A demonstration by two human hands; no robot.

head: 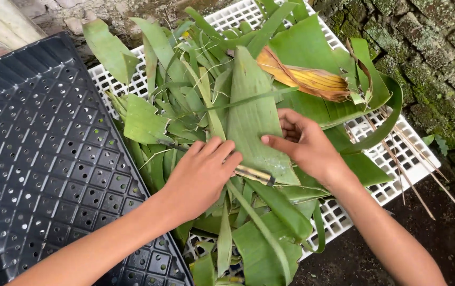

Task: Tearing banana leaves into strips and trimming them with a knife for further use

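A mossy stone wall (439, 63) backs dark ground. At left lies a black seedling tray (42, 159), beside it a white grid tray (397, 159) heaped with green leaves (185, 95). The left hand (201, 175) presses a thin striped knife (254, 175), fingers together. The right hand (304, 145) pinches a broad green leaf strip (254, 116), pointing away lengthwise.

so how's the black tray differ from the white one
The black tray is dark, with square cells and small holes, and lies bare; the white tray is an open grid, mostly covered by green leaves. Both hands rest on the leaves, over the white tray. Both trays lie flat, side by side.
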